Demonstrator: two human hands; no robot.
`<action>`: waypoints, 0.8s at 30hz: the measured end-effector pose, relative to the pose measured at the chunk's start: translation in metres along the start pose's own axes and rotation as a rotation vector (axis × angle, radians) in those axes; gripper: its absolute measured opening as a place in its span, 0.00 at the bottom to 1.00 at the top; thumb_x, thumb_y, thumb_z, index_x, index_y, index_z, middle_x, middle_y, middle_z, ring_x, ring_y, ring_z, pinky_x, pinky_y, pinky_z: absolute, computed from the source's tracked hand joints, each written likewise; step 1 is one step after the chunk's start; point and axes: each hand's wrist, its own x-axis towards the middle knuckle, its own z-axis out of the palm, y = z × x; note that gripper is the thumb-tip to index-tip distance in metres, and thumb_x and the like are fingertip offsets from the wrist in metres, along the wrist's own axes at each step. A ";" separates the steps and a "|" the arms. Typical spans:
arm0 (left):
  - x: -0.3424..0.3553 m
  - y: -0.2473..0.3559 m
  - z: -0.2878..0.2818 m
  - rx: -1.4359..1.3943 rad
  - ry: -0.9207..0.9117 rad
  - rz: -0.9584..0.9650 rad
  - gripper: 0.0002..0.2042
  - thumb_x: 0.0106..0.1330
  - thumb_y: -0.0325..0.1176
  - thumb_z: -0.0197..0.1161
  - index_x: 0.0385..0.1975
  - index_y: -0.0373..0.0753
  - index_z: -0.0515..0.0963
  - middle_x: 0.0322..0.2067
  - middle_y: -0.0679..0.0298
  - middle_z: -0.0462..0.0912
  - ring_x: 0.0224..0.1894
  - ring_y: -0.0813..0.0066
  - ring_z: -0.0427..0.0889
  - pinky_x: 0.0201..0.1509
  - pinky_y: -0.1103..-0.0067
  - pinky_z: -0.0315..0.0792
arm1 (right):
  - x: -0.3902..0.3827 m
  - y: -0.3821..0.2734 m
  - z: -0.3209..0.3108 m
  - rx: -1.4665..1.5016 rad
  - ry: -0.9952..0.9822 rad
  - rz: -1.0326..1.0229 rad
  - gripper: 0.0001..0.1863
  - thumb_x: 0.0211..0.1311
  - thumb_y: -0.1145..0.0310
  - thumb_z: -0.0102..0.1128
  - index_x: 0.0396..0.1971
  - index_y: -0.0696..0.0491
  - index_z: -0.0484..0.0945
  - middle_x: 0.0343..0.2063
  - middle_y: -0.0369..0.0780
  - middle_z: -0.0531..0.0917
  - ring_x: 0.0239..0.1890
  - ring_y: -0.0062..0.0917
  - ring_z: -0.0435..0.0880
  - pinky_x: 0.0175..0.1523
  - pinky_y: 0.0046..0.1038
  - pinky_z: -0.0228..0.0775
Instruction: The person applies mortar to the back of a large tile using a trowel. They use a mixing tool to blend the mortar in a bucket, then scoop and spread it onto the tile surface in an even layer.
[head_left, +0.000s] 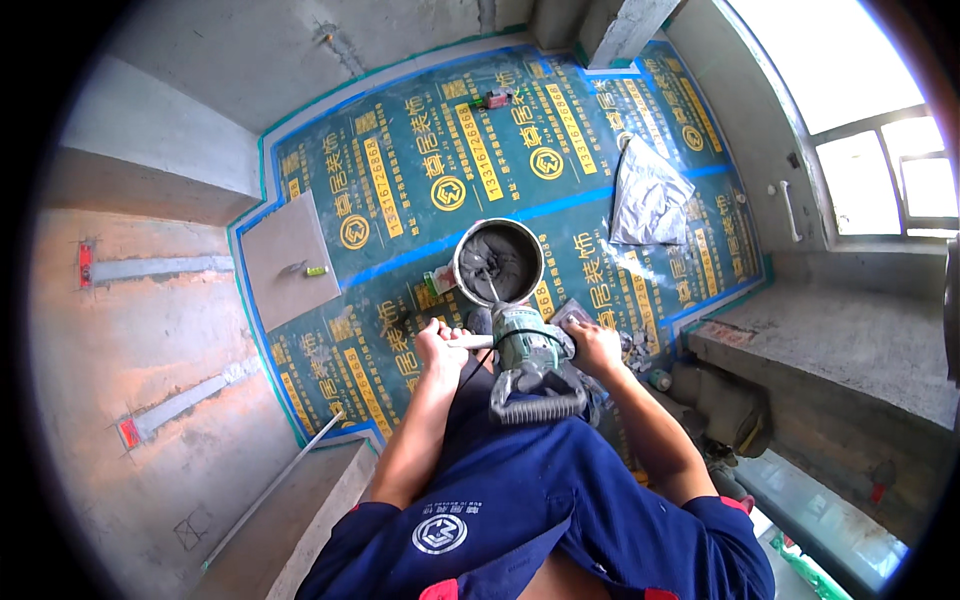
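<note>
A green hand-held mixer (pixel 525 340) with a ribbed grey rear handle is in front of my body, its shaft running into a bucket (pixel 462 275) of dark grey wet mix (pixel 505 258). My left hand (pixel 440 345) is wrapped round the mixer's pale left side handle. My right hand (pixel 592 345) grips the mixer on the right side. A black cord loops over the tool. A flat grey object (pixel 568 310) shows just beyond my right hand; I cannot make out what it is.
Green printed floor sheeting with blue tape underfoot. A grey tile (pixel 280 240) lies left, a crumpled silver bag (pixel 650 200) right, a small red tool (pixel 497 98) far ahead. A long pale rod (pixel 270 495) lies lower left. A concrete ledge (pixel 820 340) runs beneath the right window.
</note>
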 end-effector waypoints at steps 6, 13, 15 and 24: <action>-0.001 -0.006 0.010 -0.005 -0.033 -0.016 0.16 0.71 0.39 0.42 0.18 0.44 0.60 0.11 0.71 0.55 0.16 0.74 0.55 0.31 0.71 0.60 | 0.002 0.015 0.000 0.038 0.020 -0.019 0.19 0.42 0.63 0.62 0.39 0.45 0.79 0.30 0.39 0.82 0.35 0.36 0.82 0.39 0.36 0.74; -0.010 -0.016 0.013 -0.083 -0.049 0.007 0.16 0.70 0.38 0.42 0.17 0.44 0.61 0.10 0.71 0.54 0.16 0.75 0.55 0.31 0.73 0.60 | 0.014 0.026 -0.014 -0.016 0.004 -0.057 0.18 0.41 0.64 0.61 0.38 0.45 0.79 0.28 0.38 0.80 0.34 0.34 0.82 0.40 0.35 0.72; -0.011 -0.018 0.013 -0.099 -0.060 0.014 0.15 0.69 0.38 0.44 0.17 0.44 0.61 0.10 0.71 0.54 0.17 0.75 0.55 0.32 0.74 0.59 | 0.019 0.029 -0.018 -0.039 0.003 -0.080 0.17 0.41 0.64 0.61 0.36 0.46 0.79 0.27 0.38 0.79 0.34 0.34 0.82 0.40 0.35 0.72; -0.016 -0.032 0.012 -0.162 -0.058 0.009 0.16 0.71 0.37 0.40 0.18 0.45 0.60 0.10 0.72 0.52 0.15 0.76 0.52 0.30 0.73 0.58 | 0.020 0.036 -0.031 -0.038 0.049 -0.151 0.10 0.43 0.66 0.60 0.30 0.47 0.78 0.26 0.38 0.80 0.32 0.33 0.81 0.39 0.34 0.71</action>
